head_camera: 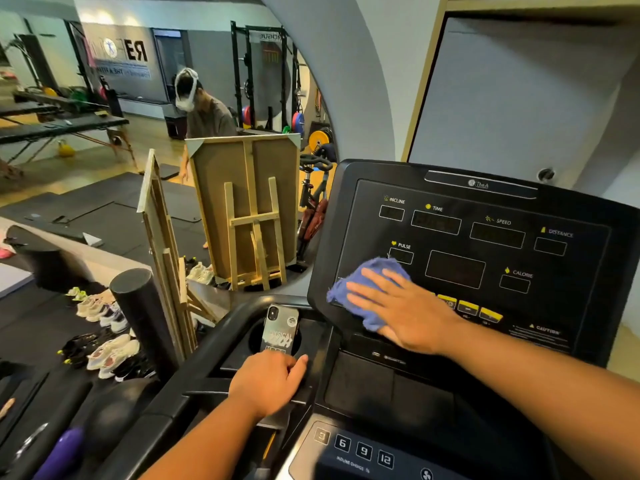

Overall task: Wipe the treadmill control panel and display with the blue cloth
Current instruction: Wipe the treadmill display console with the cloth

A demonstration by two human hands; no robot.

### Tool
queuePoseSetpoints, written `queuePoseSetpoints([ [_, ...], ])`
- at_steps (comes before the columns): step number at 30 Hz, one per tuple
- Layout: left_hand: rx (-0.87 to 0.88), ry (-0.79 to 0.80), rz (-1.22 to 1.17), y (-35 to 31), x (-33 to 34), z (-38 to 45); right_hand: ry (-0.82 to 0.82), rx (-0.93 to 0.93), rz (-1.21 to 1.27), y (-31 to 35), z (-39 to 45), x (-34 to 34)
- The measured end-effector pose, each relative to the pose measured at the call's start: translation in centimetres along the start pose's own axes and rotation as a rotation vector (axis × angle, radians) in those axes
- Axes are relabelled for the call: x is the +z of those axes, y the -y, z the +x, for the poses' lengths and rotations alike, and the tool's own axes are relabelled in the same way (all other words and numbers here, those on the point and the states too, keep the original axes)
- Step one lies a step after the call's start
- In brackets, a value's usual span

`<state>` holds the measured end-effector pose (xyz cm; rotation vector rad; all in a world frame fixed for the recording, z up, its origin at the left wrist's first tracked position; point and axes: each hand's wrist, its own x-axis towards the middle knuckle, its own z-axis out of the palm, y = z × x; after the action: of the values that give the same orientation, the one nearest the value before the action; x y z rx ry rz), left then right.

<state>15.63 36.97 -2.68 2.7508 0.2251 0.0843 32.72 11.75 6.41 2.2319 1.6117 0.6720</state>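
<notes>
The black treadmill control panel (485, 244) fills the right half of the view, with dark display windows labelled incline, time, speed, distance, pulse and calorie. My right hand (405, 306) lies flat with fingers spread, pressing the crumpled blue cloth (367, 282) against the panel's lower left corner, just below the pulse window. A row of yellow buttons (467, 308) shows right of my wrist. My left hand (270, 379) rests on the left side tray of the console, fingers curled over its edge, touching the bottom of a phone (280, 329) that stands in the cup holder.
Incline preset buttons (353, 448) sit at the bottom. Left of the treadmill a large mirror reflects a wooden easel (249, 209), a person, weight racks and benches. A black foam roller (142, 313) and several shoes (110, 351) lie lower left.
</notes>
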Motion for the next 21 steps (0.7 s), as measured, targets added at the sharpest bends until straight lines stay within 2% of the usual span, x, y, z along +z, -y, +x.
queuePoseSetpoints([
  [1,0.005,0.000,-0.003,0.0,0.0,0.0,-0.029,0.074,-0.016,-1.5,1.3,-0.8],
  [4,0.008,-0.003,-0.002,0.0,-0.1,-0.1,-0.156,0.449,0.029,-6.7,5.9,-4.4],
  [6,0.011,-0.010,-0.003,0.0,0.0,0.0,-0.195,0.580,0.054,-7.2,7.9,-5.1],
  [8,0.013,-0.012,-0.001,0.1,0.1,0.0,-0.171,0.481,0.025,-5.1,8.4,-4.0],
  [11,0.013,-0.018,-0.007,0.2,0.2,0.0,-0.056,0.134,-0.012,-0.4,6.7,-1.1],
  [14,0.023,-0.027,0.003,0.3,0.3,0.1,0.007,-0.006,-0.035,-1.0,6.1,-1.0],
  [16,0.026,-0.036,0.001,0.4,0.4,0.0,-0.032,0.065,-0.063,-3.2,7.3,-2.5],
  [19,0.018,-0.044,-0.001,0.4,0.4,0.1,-0.130,0.361,-0.001,-7.1,10.0,-5.4],
  [21,0.016,-0.034,0.000,0.3,0.2,0.1,-0.184,0.469,0.029,-7.1,11.1,-5.7],
])
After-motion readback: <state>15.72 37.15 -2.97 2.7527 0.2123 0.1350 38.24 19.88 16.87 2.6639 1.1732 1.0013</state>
